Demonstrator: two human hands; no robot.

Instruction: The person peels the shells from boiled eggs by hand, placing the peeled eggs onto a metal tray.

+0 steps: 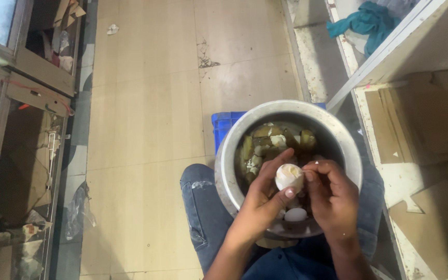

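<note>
A tiled floor [146,103] of pale beige fills most of the view, with a scrap of white litter near its far edge and a dark crack mark further in. Along the left edge of the floor runs a metal-framed cabinet [22,103] with cluttered shelves; along the right edge stands a white shelf unit [390,135] lined with pieces of brown cardboard, and a teal cloth [366,21] lies on its upper level. A blue plastic crate [224,127] sits on the floor just behind the pot.

The person sits with knees in blue jeans [203,212], and a round metal pot [234,155] rests between them, on the lap. Inside the pot, toward its far wall, lie dark yellowish-brown chunks mixed with white shell fragments [268,142]. Near the pot's close rim, below the hands, a whole white egg [295,214] lies at the bottom.

Over the pot's near half, the left hand [263,199] grasps a partly peeled boiled egg [289,177], its fingers curled around the back and its thumb pressed at the lower side. The right hand [333,194] is bent in from the other side, fingertips pinched at the upper right of that egg, touching its shell. The egg is held above the pot's interior, between the two hands
</note>
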